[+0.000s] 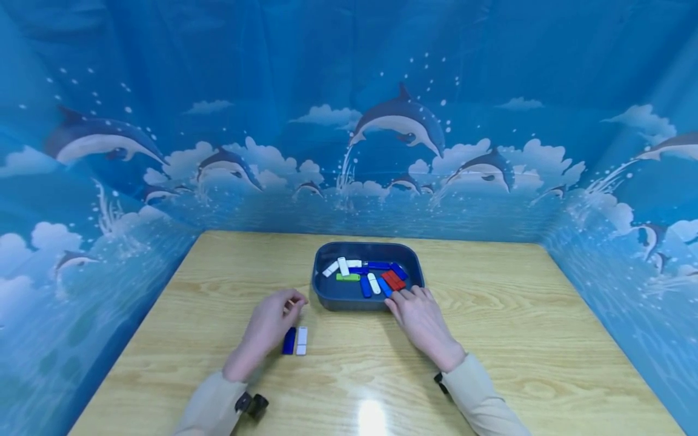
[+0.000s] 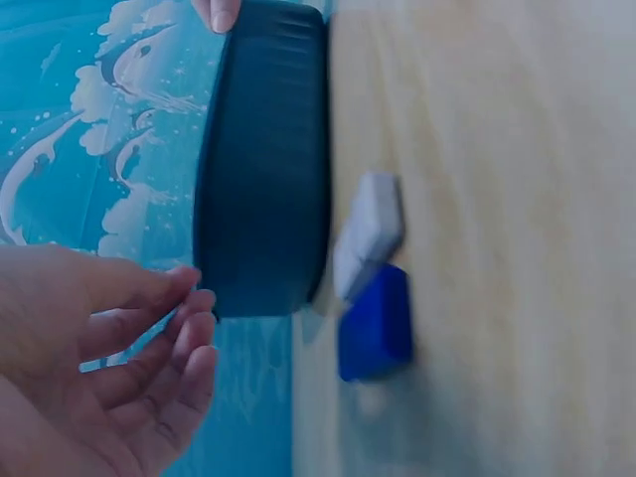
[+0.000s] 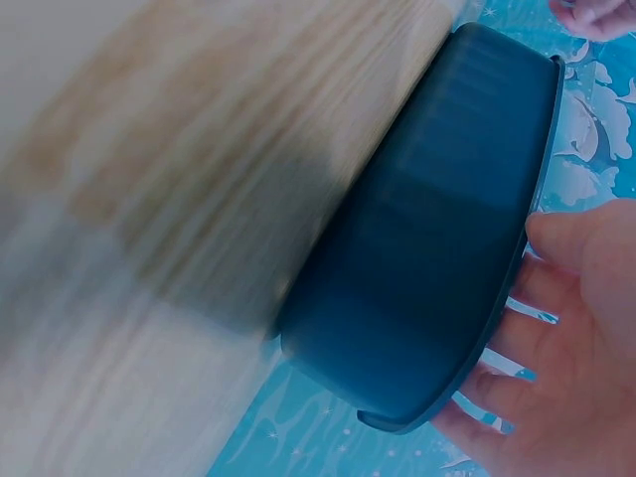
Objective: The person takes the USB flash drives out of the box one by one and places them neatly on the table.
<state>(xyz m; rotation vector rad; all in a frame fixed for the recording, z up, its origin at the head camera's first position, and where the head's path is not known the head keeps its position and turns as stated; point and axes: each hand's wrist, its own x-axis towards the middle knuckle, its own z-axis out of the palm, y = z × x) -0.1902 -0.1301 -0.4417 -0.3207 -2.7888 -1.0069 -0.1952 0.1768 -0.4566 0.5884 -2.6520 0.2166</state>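
Note:
A dark blue plastic bin (image 1: 332, 303) holds several USB flash drives, among them a green one (image 1: 348, 277), a red pair (image 1: 394, 280) and white and blue ones. My right hand (image 1: 418, 318) is at the bin's near right corner, its thumb at the rim and its fingers reaching over it. The bin wall (image 3: 417, 229) hides those fingertips, so I cannot tell what they hold. My left hand (image 1: 275, 318) hovers left of the bin, fingers loosely bent, thumb near the index fingertip, nothing visible between. Beside it, a blue flash drive (image 1: 289, 341) and a white flash drive (image 1: 302, 341) lie side by side.
The bin stands on a wood-grain table (image 1: 491, 303), near its back edge. A blue curtain (image 1: 305, 72) printed with dolphins and clouds encloses the back and both sides. Each wrist carries a dark strapped device, as on the left wrist camera (image 1: 256, 404).

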